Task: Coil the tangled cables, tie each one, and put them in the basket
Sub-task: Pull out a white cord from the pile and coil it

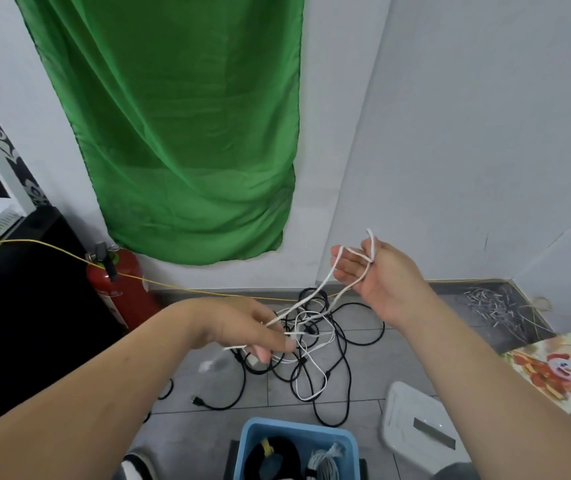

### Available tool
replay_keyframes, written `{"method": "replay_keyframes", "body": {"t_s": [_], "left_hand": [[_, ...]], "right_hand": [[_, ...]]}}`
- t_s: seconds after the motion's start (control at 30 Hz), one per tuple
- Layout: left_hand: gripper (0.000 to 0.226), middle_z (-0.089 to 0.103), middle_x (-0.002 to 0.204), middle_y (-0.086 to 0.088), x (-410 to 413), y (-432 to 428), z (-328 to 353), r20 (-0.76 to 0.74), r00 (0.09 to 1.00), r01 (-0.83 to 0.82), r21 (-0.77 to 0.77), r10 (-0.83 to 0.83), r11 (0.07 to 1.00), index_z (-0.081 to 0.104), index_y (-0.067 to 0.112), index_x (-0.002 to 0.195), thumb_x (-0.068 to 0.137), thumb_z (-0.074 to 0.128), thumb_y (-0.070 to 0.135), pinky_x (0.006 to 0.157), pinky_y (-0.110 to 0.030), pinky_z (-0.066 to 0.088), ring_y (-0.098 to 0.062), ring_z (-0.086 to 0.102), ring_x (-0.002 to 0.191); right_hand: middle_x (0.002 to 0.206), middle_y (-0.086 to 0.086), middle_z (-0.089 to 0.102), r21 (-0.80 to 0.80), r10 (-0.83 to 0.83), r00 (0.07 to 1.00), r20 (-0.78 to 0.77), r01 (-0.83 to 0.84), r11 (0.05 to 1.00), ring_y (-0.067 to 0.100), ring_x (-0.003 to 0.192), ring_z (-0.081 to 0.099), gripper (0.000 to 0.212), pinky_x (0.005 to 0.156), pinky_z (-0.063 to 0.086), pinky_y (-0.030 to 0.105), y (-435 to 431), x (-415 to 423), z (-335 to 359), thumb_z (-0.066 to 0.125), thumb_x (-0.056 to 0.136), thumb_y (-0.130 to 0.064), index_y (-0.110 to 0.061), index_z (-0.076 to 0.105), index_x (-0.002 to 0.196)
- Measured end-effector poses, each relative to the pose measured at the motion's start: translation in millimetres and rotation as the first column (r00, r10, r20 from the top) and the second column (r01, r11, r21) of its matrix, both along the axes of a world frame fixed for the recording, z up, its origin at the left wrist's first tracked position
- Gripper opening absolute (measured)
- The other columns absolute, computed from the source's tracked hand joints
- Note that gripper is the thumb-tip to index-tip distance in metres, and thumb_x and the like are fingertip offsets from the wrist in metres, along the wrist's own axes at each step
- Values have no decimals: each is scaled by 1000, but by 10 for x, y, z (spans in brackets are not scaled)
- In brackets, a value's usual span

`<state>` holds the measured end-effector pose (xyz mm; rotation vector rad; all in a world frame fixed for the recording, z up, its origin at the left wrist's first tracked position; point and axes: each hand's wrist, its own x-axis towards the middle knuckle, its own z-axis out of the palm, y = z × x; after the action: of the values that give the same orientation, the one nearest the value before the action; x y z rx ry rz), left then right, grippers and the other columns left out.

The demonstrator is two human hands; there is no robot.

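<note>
Cable point(315, 299), white, looped over your right hand point(377, 275): fingers spread as winding frame, loop held. Left hand point(256, 329) pinches free run, feeding slack. Tangle point(315, 344) on floor beyond blue basket point(253, 441), two coiled cables already inside.

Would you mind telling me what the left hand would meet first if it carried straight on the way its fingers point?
Probably the tangled cables on the floor, just past the left hand; depth is uncertain.
</note>
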<state>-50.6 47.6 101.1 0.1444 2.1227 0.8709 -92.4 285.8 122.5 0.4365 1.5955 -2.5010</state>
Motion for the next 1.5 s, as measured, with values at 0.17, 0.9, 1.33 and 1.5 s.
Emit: {"method": "replay_keyframes", "body": {"t_s": [0.17,0.9,1.33,1.5], "left_hand": [[49,78,100,-11,-9,203,99,-16,961,-232,504,277,832,73,13,111,71,91,36,100,-35,52,-20,74,94],[24,71,88,13,-29,274,405,-137,850,-307,655,509,690,82,25,93,93,66,44,80,-35,52,-11,57,89],[26,49,56,0,-153,194,568,250,630,-645,697,736,315,56,14,89,109,43,26,42,-22,34,-16,46,44],[27,53,57,-2,-124,208,628,352,624,-641,741,698,200,52,13,91,111,39,25,41,-21,41,-16,53,45]], "right_hand": [[103,24,76,98,174,984,-45,-169,981,35,89,76,11,68,57,40,-207,50,-21,41,111,-17,-11,47,105],[107,6,62,643,-49,999,8,33,765,25,87,65,36,82,54,41,-248,32,-265,55,102,-39,-7,59,118],[106,-3,66,715,335,902,-274,-43,698,8,87,65,22,83,55,29,-538,279,-289,72,94,-32,-32,64,115],[86,8,78,623,624,775,-102,-439,647,24,87,69,26,92,52,48,-581,359,-236,68,98,-29,-7,73,85]]}}
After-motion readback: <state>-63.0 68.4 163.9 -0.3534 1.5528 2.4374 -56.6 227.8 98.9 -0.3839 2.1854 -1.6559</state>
